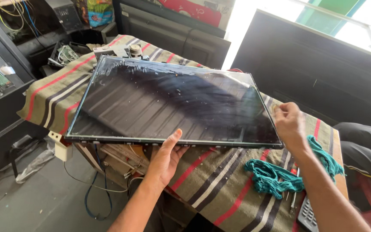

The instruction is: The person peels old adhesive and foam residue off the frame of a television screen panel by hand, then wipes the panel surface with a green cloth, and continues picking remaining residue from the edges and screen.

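Note:
A large flat display panel (pixel 168 101) with a glossy dark face is held tilted above a table covered by a striped blanket (pixel 220 184). My left hand (pixel 166 157) grips the panel's near edge from below, thumb on top. At the panel's right edge, my right hand (pixel 288 124) has its fingers closed on the frame. The panel's glass reflects dark ribs and light.
A teal rag (pixel 280 176) lies on the blanket by my right forearm, with a dark remote (pixel 308 217) at the table's edge. Dark flat screens (pixel 323 73) lean behind. Circuit boards (pixel 67 53) and cables sit at the far left. Another person's leg (pixel 366 146) is at right.

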